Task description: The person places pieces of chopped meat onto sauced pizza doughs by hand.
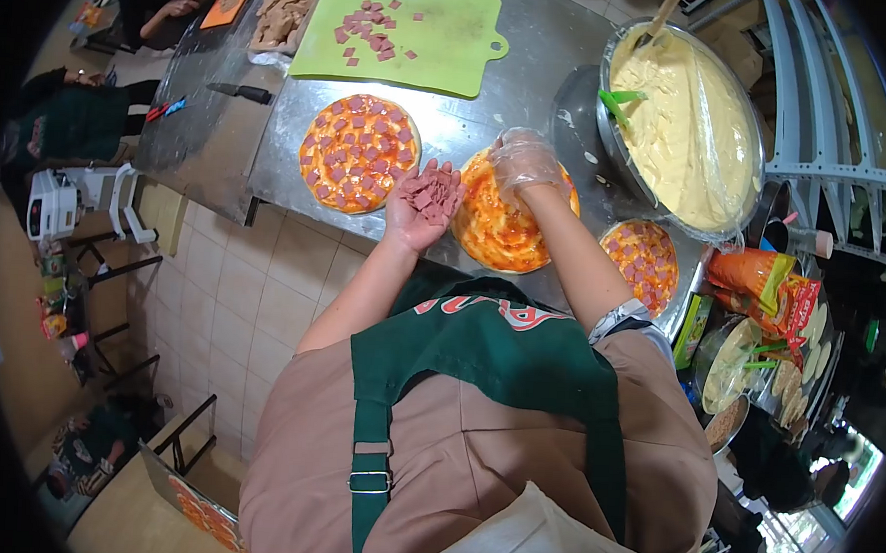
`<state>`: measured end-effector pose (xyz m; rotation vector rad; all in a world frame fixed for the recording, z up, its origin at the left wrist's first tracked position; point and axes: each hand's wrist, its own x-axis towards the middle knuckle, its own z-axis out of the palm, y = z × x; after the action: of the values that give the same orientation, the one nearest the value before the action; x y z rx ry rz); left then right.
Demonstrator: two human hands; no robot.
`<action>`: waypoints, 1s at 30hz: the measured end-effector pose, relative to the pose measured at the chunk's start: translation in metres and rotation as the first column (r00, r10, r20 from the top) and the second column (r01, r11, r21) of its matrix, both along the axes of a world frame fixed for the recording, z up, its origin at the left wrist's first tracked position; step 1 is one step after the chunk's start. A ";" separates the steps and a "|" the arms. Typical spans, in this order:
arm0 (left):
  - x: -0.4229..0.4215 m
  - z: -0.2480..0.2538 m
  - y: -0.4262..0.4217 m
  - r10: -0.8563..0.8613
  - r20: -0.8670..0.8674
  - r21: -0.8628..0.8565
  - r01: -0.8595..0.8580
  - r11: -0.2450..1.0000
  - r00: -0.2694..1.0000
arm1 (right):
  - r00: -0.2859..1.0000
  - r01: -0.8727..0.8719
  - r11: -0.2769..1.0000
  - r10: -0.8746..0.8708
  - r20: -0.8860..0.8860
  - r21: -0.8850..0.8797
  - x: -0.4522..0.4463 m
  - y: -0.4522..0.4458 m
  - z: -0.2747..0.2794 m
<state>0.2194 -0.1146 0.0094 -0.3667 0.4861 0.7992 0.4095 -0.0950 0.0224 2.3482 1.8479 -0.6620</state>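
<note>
My bare left hand (416, 225) is palm up, cupping a pile of diced ham (430, 194). It is between a pizza topped with ham squares (359, 152) and a sauce-covered pizza base (500, 234). Over the far part of that base is my right hand (527, 163), in a clear plastic glove. Its fingers point down and are mostly hidden, so whether they pinch anything does not show. No ham squares are visible on the sauced base. Another ham-topped pizza (639, 262) lies to the right, partly behind my right forearm.
Ham squares lie on a green cutting board (446, 36) at the back of the metal table (278, 168). A large bowl of pale yellow cream (691, 129) stands at the right. A knife (240, 93) and a meat container (281, 23) are at the left. Other people stand beyond.
</note>
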 end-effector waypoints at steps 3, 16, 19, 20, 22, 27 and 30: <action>0.000 0.000 0.000 0.014 0.018 0.010 -0.014 1.000 1.000 | 0.989 0.047 0.991 -0.029 -0.146 0.126 0.000 0.002 0.010; 0.021 -0.015 -0.005 -0.217 0.297 0.141 0.182 0.973 0.930 | 0.845 -0.212 0.861 0.400 -0.356 0.463 -0.029 -0.055 0.064; 0.040 0.011 -0.018 -0.208 -0.033 0.128 0.211 0.969 0.977 | 0.825 -0.140 0.877 0.359 -0.435 0.459 -0.029 -0.068 0.061; 0.043 0.015 -0.022 -0.204 -0.035 0.130 0.207 0.970 0.978 | 0.852 -0.135 0.895 0.324 -0.411 0.424 -0.029 -0.073 0.061; 0.048 0.011 -0.028 -0.209 -0.035 0.126 0.212 0.969 0.977 | 0.878 -0.124 0.912 0.284 -0.384 0.390 -0.027 -0.081 0.065; 0.059 0.008 -0.041 -0.227 0.020 0.120 0.223 0.968 0.974 | 0.849 0.007 0.981 0.096 -0.520 0.192 -0.016 -0.101 0.080; 0.062 0.005 -0.048 -0.247 -0.057 0.125 0.253 0.959 0.967 | 0.641 0.194 0.971 -0.019 -0.767 0.138 -0.004 -0.113 0.073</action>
<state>0.2815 -0.1627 0.0147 -0.1621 0.5042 0.5897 0.4052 -0.2085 0.0953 2.5340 2.1298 -1.8066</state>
